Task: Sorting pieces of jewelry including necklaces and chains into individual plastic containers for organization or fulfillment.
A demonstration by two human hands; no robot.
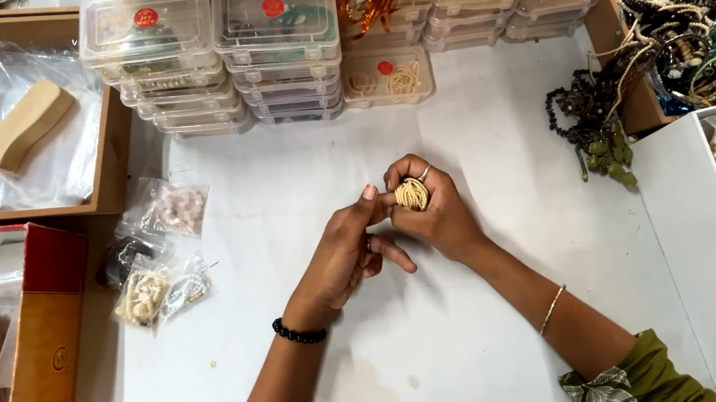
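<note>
My right hand [442, 217] holds a coiled bundle of small cream beads [412, 194] wrapped around its fingers, above the middle of the white table [482, 145]. My left hand [343, 255] reaches in from the left, and its thumb and forefinger touch the left side of the bead bundle. A black bead bracelet sits on my left wrist, a thin bangle on my right forearm, and a ring on a right finger.
Stacks of clear plastic boxes [275, 24] line the back. A wooden tray with foam blocks [15, 120] stands back left. Small bags of beads [157, 278] lie at the left beside a red box [42, 362]. Trays of tangled necklaces [701, 27] fill the right.
</note>
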